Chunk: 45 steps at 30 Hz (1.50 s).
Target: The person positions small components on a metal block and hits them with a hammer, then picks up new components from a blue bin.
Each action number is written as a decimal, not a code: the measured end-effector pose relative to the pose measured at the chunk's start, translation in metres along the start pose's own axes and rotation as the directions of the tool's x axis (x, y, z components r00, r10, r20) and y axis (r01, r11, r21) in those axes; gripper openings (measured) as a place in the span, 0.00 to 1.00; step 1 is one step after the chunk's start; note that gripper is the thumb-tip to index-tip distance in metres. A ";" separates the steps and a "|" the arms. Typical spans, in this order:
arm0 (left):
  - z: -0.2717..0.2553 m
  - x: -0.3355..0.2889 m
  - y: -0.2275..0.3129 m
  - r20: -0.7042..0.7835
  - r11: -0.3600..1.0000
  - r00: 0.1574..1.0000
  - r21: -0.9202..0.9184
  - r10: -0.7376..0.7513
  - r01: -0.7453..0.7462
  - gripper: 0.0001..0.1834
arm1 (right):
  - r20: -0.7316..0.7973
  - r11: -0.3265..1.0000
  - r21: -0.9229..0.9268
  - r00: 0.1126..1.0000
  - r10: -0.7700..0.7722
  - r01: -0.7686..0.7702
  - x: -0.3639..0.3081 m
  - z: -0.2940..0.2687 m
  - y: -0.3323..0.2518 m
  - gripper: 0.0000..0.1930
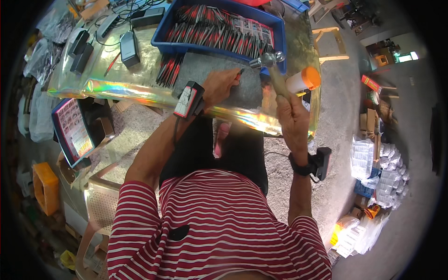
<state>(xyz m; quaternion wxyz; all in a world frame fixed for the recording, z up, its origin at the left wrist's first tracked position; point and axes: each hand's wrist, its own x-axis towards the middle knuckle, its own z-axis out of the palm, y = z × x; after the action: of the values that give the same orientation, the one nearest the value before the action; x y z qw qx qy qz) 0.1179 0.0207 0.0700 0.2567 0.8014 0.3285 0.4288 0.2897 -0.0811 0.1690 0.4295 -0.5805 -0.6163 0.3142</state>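
My left hand (220, 87) rests over a dark grey slab (198, 66) on the table, its fingers pinched on a thin dark piece (241, 73) that shows a little red. Fingers cover most of that piece. In my right hand (292, 119) is a hammer (278, 80), gripped by its wooden handle. Its shiny metal head is raised over the right part of the slab, apart from my left hand. Left of the slab lies a small pile of thin red-and-black pieces (169, 71). Behind it, a blue bin (161, 47) holds rows of similar pieces.
A white jar with an orange lid (310, 78) stands right of the hammer. Black power adapters (129, 49) and cables lie on the table's left, near a red thin tool (111, 64). A plastic chair (100, 205) and an orange crate (45, 188) are at left; wrapped packs (389, 172) at right.
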 end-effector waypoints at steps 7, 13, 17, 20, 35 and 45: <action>0.006 -0.002 -0.002 -0.038 0.997 0.997 0.031 0.074 -0.073 0.04 | 0.098 0.769 -0.545 0.936 -0.337 0.334 0.004 -0.003 -0.007 0.07; 0.006 -0.003 -0.002 -0.046 0.997 0.996 0.024 0.073 -0.071 0.04 | 0.056 0.777 -0.524 0.924 -0.378 0.350 0.003 -0.015 -0.049 0.07; 0.002 -0.003 0.000 -0.002 0.999 0.999 0.023 0.044 -0.044 0.04 | -0.280 0.875 -0.341 0.851 -0.444 0.345 -0.010 -0.011 -0.078 0.10; 0.006 -0.001 0.000 -0.030 0.998 0.998 -0.018 0.061 -0.062 0.05 | 0.099 0.594 -0.531 0.740 -0.665 0.604 0.001 -0.007 -0.016 0.07; 0.000 -0.002 0.005 -0.008 0.999 0.999 0.006 0.038 -0.038 0.09 | 0.068 0.684 -0.688 0.960 -0.273 0.243 -0.003 0.003 -0.006 0.06; 0.010 -0.002 -0.003 -0.071 0.996 0.994 0.027 0.086 -0.084 0.11 | -0.139 0.983 -0.057 0.977 0.163 -0.173 -0.009 0.025 0.053 0.14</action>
<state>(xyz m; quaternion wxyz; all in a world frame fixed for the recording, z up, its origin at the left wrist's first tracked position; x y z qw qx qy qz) 0.1251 0.0192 0.0617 0.2167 0.8016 0.3083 0.4642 0.2905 -0.0807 0.1095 0.4215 -0.6646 -0.5453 0.2886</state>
